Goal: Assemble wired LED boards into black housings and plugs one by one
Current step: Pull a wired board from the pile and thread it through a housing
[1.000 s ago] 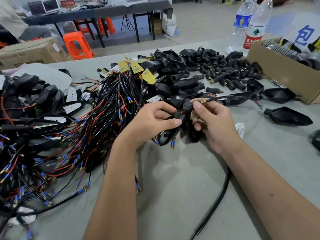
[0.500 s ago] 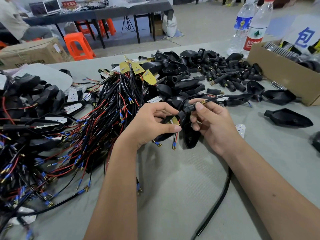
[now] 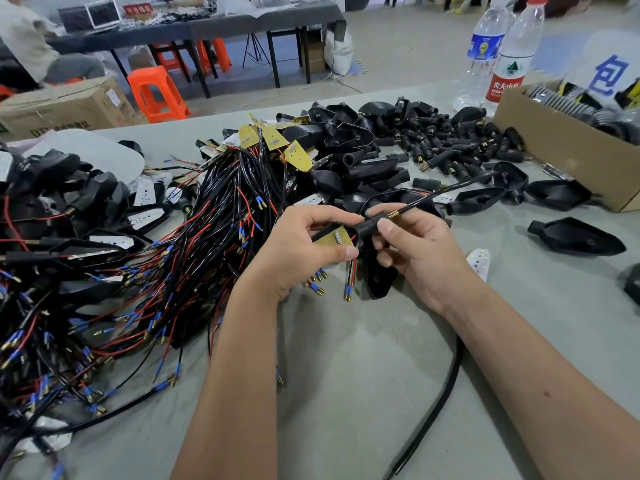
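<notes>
LED board (image 3: 335, 237) pinched in my left hand (image 3: 304, 251), above table centre | right hand (image 3: 412, 251) grips black plug (image 3: 369, 227), housing (image 3: 377, 271) hanging under it | step, I judge: feeding wires through | tip: keep red/black leads (image 3: 350, 277) straight, seat board flat, don't kink cable

Wire bundle (image 3: 194, 251) at 9 o'clock: black and red, blue sleeves, brass tips. LED board (image 3: 335, 237) at centre: yellow, white chips. Housings (image 3: 349, 161), plugs (image 3: 450, 140) at 12–1 o'clock: black. Stool (image 3: 156, 93) at 11 o'clock: orange. Table (image 3: 346, 358): grey-green. Box (image 3: 568, 157) at 2 o'clock: brown.
</notes>
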`<state>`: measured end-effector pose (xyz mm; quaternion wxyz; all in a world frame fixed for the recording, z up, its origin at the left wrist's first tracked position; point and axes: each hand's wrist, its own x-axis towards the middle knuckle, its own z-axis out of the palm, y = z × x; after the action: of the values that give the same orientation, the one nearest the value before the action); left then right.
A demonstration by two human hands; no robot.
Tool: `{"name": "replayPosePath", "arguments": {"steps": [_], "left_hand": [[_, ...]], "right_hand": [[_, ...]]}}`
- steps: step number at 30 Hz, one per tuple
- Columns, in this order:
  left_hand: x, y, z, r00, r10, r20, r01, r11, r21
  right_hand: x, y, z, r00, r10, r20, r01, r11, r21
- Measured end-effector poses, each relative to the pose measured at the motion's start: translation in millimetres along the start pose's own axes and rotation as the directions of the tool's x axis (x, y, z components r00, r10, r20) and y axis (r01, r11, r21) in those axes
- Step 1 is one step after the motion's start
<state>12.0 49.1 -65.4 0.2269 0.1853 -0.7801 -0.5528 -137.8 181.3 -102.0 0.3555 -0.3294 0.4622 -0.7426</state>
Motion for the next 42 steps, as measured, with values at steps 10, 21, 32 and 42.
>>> {"name": "replayPosePath", "arguments": {"steps": [10, 21, 32, 42], "left_hand": [[-1.1, 1.4, 4.1, 1.000, -0.011, -0.022, 0.010, 1.000, -0.015], [-3.4, 6.9, -1.8, 0.999, 0.030, 0.012, -0.030, 0.999, 0.033], [-1.0, -4.4, 1.2, 0.991, 0.110, -0.073, -0.096, 0.980, 0.177], [3.2, -3.5, 16.0, 0.981, 0.158, -0.117, -0.107, 0.928, 0.357]], "right_hand": [[-3.3, -3.5, 4.8, 1.000, 0.023, 0.016, -0.022, 0.999, -0.024], [-3.0, -2.8, 5.1, 0.996, -0.051, -0.078, 0.049, 0.999, -0.023], [-0.8, 3.5, 1.3, 0.989, -0.048, -0.138, 0.037, 0.996, -0.081], [3.3, 5.4, -0.6, 0.969, -0.125, -0.213, 0.097, 0.986, -0.137]]}}
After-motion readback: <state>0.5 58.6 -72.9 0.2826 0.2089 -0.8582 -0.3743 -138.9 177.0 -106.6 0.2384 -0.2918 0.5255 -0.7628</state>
